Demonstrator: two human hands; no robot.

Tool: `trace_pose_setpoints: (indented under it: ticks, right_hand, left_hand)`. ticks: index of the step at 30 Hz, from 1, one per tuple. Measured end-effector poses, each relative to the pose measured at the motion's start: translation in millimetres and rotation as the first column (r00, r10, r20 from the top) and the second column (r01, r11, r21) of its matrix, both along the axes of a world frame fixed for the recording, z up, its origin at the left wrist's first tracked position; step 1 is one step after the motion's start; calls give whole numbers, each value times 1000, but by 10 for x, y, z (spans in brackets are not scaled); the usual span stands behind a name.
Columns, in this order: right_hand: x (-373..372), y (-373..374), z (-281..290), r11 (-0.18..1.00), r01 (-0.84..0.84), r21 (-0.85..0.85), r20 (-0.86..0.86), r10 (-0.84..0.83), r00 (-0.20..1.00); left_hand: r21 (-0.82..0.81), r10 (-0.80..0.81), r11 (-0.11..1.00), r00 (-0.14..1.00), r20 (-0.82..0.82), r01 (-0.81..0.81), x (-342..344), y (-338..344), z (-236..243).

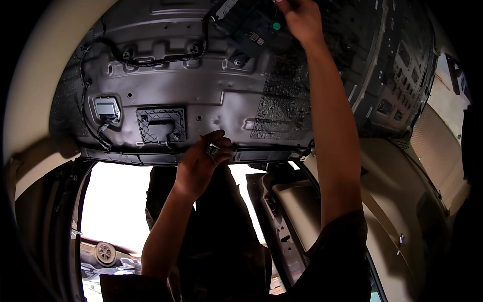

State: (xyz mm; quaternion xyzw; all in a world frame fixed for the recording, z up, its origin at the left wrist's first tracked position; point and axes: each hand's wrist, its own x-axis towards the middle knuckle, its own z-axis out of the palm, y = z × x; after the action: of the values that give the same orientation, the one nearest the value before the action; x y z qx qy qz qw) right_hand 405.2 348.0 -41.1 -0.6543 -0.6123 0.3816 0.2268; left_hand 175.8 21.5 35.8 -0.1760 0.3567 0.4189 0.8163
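My left hand (pixel 197 168) is closed around several small shiny metal fasteners (pixel 213 148), which look like bolts. It is above the near edge of the bare metal floor panel (pixel 201 90), just right of a black ribbed plastic plate (pixel 149 120). My right arm stretches far forward, and my right hand (pixel 303 19) is at the top edge of the view with its fingers pinched. What they hold is partly cut off; only a small bright spot shows. Beside that hand lies a black box-shaped module (pixel 256 30) with a green round sticker and a label.
A black wiring harness (pixel 161 63) runs across the panel's left side, near a silver connector box (pixel 107 108). Dark textured damping pads (pixel 282 100) cover parts of the panel. Beige pillar trim (pixel 30 65) curves at left. An open door (pixel 282 216) stands at lower right.
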Motion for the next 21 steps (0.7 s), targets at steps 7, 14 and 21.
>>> trace_pose_setpoints:
  ticks: [7, 14, 21]
  right_hand:
    - [18, 2, -247, 998, 48, -43, -56, -50, 997]
    - [0, 17, -222, 999, 1, 40, -27, 0, 1000]
    - [-18, -92, -122, 988, -40, 147, -8, 42, 999]
  left_hand:
    - [0, 35, 999, 999, 7, -35, 3, 90, -62]
    - [24, 106, 994, 991, 76, -108, -7, 162, -80]
    - [33, 112, 993, 992, 65, -114, -52, 172, -2]
